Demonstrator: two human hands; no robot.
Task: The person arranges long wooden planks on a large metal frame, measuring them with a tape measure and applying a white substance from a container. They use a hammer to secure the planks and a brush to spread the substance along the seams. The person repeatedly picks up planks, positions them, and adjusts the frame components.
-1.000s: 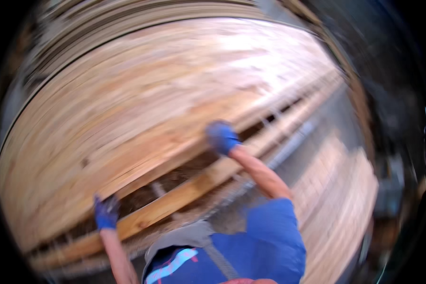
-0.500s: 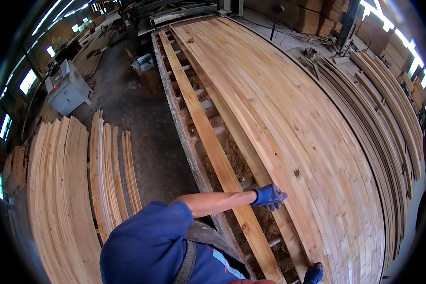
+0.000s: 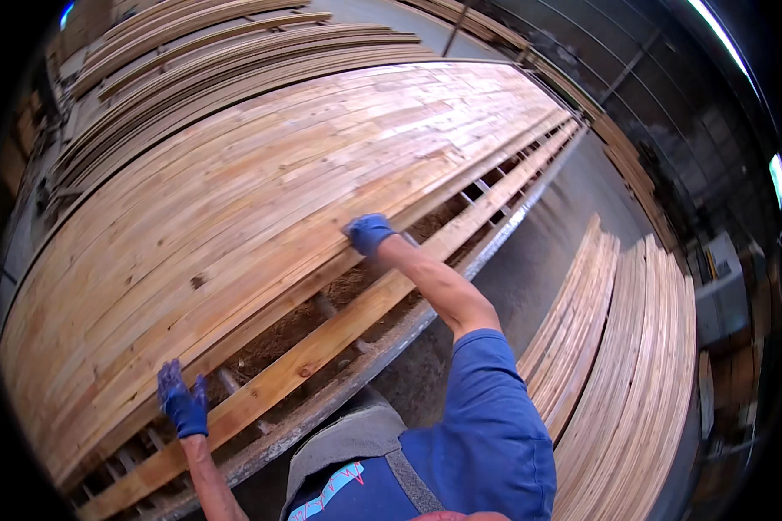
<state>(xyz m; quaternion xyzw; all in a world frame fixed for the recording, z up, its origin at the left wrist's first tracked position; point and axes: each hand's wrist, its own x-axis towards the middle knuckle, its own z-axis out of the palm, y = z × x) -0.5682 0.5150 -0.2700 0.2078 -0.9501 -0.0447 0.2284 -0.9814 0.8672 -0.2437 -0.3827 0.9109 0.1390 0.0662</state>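
A wide panel of pale wooden boards [image 3: 261,182] lies side by side on a long machine bed. My left hand [image 3: 184,404], in a blue glove, has its fingers spread against the panel's near edge, thumb apart. Farther right, my right hand [image 3: 370,233], also gloved in blue, is curled over the edge board [image 3: 317,271] of the panel. A separate plank [image 3: 313,347] lies nearer me, parallel to the panel, with a gap between them. Metal rollers [image 3: 324,306] and wood shavings show in that gap.
The bed's worn metal rail [image 3: 391,343] runs between my body and the planks. Stacked boards [image 3: 626,373] stand at the right. More long boards [image 3: 235,61] lie beyond the panel, and a grey cabinet [image 3: 723,291] is at the far right.
My view has swung round to the right along the bed. Both hands have shifted along the near edge; the left is now spread and the right has come fully into view.
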